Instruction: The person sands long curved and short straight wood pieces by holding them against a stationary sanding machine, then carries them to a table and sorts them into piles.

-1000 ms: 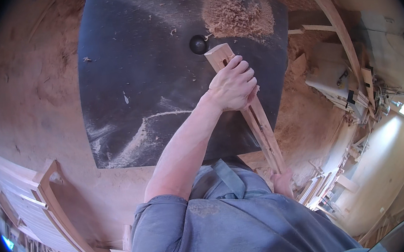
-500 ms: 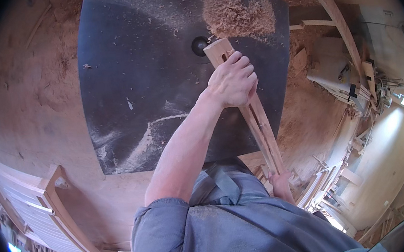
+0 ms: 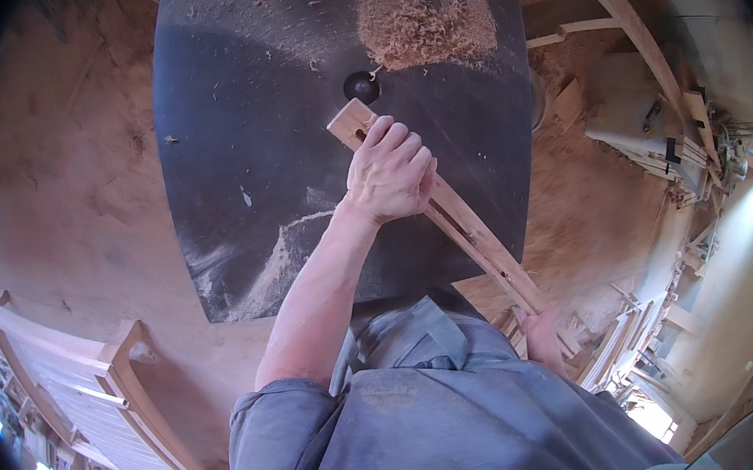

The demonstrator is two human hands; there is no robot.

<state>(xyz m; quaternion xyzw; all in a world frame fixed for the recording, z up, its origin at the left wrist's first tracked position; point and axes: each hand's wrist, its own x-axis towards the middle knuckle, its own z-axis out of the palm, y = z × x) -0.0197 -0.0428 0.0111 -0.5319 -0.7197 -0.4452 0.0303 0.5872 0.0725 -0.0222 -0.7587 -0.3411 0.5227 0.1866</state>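
A long pale wooden bar (image 3: pixel 478 241) with slots cut along it lies slantwise over a dark flat machine table (image 3: pixel 229 140). My left hand (image 3: pixel 391 169) is wrapped over the bar near its far end, knuckles up. At the near end, close to my waist, my right hand (image 3: pixel 542 328) is closed around the bar; part of its fingers is hidden. Just beyond the bar's far end is a round hole with a dark domed piece (image 3: pixel 361 87) in it. A small gap separates the two.
A heap of wood shavings (image 3: pixel 428 28) lies on the table's far right. A slatted wooden frame (image 3: pixel 89 384) stands at lower left. On the right are a curved wooden beam (image 3: pixel 631 34) and stacked wood strips (image 3: pixel 617 338). Dust covers the floor (image 3: pixel 70 203).
The bar's far end has swung left and slightly toward me, away from the round hole. My left hand moved with it, and the bar now slants more. Both hands keep their grip.
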